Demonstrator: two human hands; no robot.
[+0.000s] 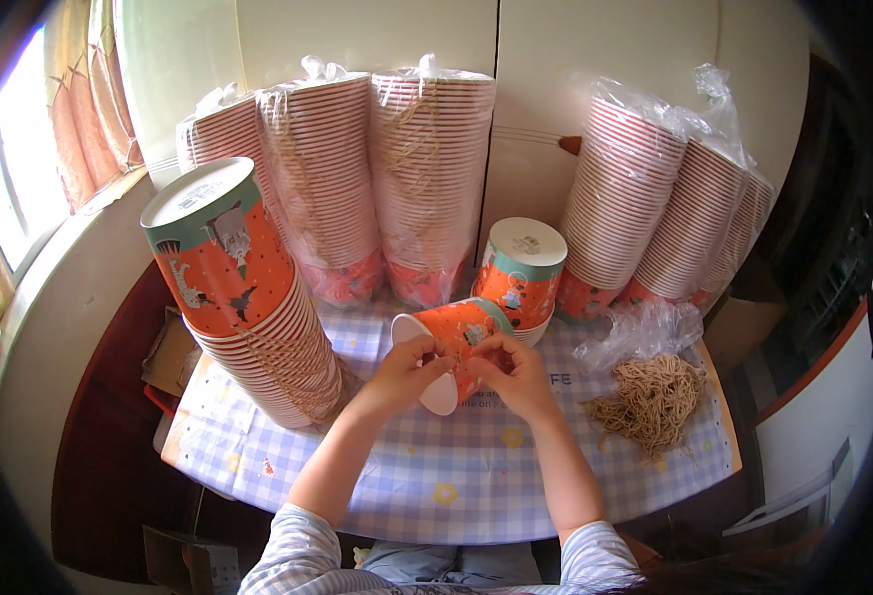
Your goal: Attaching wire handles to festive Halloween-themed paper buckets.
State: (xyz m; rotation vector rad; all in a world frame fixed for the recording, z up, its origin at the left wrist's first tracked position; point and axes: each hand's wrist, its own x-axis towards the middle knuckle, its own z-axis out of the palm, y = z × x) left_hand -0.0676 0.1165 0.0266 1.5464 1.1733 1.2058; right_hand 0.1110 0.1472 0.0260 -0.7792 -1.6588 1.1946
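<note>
An orange paper bucket [456, 327] with a teal band lies on its side on the table in front of me, teal end to the right. White rounded parts show at its left end and near edge. My left hand [405, 375] grips the near left part of the bucket, thumb and fingers pinched together. From the right, my right hand [516, 375] meets it at the bucket's side, its fingertips closed in a pinch. Whatever lies between those fingertips is too small to make out. Just behind stands an upside-down bucket [523, 260] of the same pattern.
A tall leaning stack of upside-down buckets [243, 297], with cords hanging down it, stands at left. Bagged bucket stacks [431, 169] line the back, more bagged stacks [620, 188] the right. A tan cord heap [654, 397] and crumpled clear plastic [644, 332] lie on the checked tablecloth [357, 486].
</note>
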